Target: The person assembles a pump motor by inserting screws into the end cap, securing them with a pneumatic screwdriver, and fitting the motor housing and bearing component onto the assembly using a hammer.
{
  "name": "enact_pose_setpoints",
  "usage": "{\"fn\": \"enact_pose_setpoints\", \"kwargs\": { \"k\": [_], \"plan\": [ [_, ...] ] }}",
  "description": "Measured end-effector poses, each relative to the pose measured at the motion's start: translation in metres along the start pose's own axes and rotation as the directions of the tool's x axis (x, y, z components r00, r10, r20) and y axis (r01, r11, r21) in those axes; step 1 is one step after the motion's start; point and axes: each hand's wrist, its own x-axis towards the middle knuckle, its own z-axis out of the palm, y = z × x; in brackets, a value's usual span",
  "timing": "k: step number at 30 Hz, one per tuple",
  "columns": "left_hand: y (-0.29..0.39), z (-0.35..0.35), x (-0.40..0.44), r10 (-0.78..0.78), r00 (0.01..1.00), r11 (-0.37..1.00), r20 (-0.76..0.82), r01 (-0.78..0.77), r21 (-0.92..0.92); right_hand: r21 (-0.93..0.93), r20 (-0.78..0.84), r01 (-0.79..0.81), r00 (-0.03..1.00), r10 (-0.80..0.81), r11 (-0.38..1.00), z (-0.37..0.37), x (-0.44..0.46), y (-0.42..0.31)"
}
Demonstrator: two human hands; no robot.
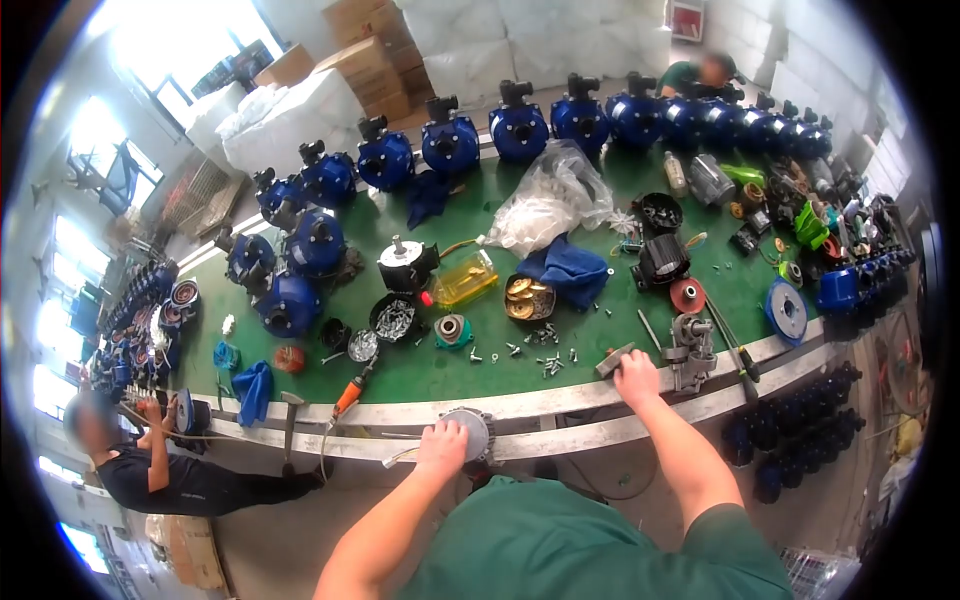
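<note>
My left hand rests with curled fingers on a round grey metal motor part at the bench's front edge. Thin wires stick out to its left. Over the green bench top, my right hand is closed on a short grey-brown block-like tool, whose exact kind I cannot make out. Just right of that hand stands a grey metal fixture. Loose screws lie to its left, and a thin metal rod lies beyond it.
Blue pump bodies line the far edge. Nearer are a bottle of yellow liquid, a bowl of screws, a blue cloth and an orange-handled air tool. Screwdrivers lie right; one person stands left, another far right.
</note>
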Motion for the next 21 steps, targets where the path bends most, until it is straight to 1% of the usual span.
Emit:
{"fn": "enact_pose_setpoints", "kwargs": {
  "k": [1, 2, 4, 5, 6, 7, 10, 11, 14, 15, 18, 21],
  "plan": [
    [-0.001, 0.002, 0.000, 0.064, 0.997, 0.997, 0.035, -0.065, 0.028, 0.048, -0.007, 0.089, 0.996, -0.089, 0.995, 0.008, 0.008, -0.003],
    [-0.003, 0.004, -0.001, 0.078, 0.997, 0.997, 0.009, -0.078, 0.026, 0.094, -0.019, 0.174, 0.985, -0.173, 0.980, 0.017, 0.014, -0.007],
    [-0.005, 0.009, -0.001, 0.106, 0.993, 0.994, -0.047, -0.105, 0.017, 0.055, 0.072, 0.228, 0.970, -0.232, 0.972, 0.037, 0.025, -0.023],
    [-0.006, 0.011, -0.001, 0.067, 0.996, 0.998, -0.051, -0.068, -0.016, 0.016, 0.087, 0.262, 0.961, -0.262, 0.965, 0.041, 0.029, -0.034],
    [-0.005, 0.015, -0.002, 0.029, 0.998, 0.998, -0.053, -0.032, -0.048, -0.034, 0.141, 0.260, 0.957, -0.253, 0.965, 0.047, 0.035, -0.042],
    [-0.004, 0.018, -0.003, -0.007, 0.999, 0.997, -0.054, 0.003, -0.080, -0.048, 0.156, 0.219, 0.965, -0.209, 0.974, 0.051, 0.039, -0.051],
    [0.005, 0.024, -0.002, -0.219, 0.975, 0.954, 0.041, 0.223, -0.202, -0.100, 0.223, 0.105, 0.971, -0.081, 0.989, 0.067, 0.052, -0.063],
    [0.008, 0.023, 0.000, -0.305, 0.938, 0.907, 0.164, 0.339, -0.250, -0.107, 0.240, 0.061, 0.970, -0.034, 0.992, 0.073, 0.056, -0.064],
    [0.013, 0.012, 0.005, -0.398, 0.854, 0.834, 0.335, 0.489, -0.256, -0.099, 0.257, -0.014, 0.966, 0.040, 0.995, 0.084, 0.064, -0.059],
    [0.016, 0.007, 0.005, -0.439, 0.825, 0.786, 0.356, 0.545, -0.293, -0.095, 0.253, -0.025, 0.966, 0.048, 0.995, 0.086, 0.064, -0.057],
    [0.014, 0.016, -0.005, -0.451, 0.859, 0.739, 0.243, 0.512, -0.438, -0.110, 0.352, -0.041, 0.933, 0.078, 0.993, 0.075, 0.069, -0.059],
    [0.010, 0.010, -0.011, -0.443, 0.854, 0.701, 0.272, 0.519, -0.489, -0.124, 0.383, -0.026, 0.921, 0.072, 0.992, 0.068, 0.069, -0.062]
  ]
}}
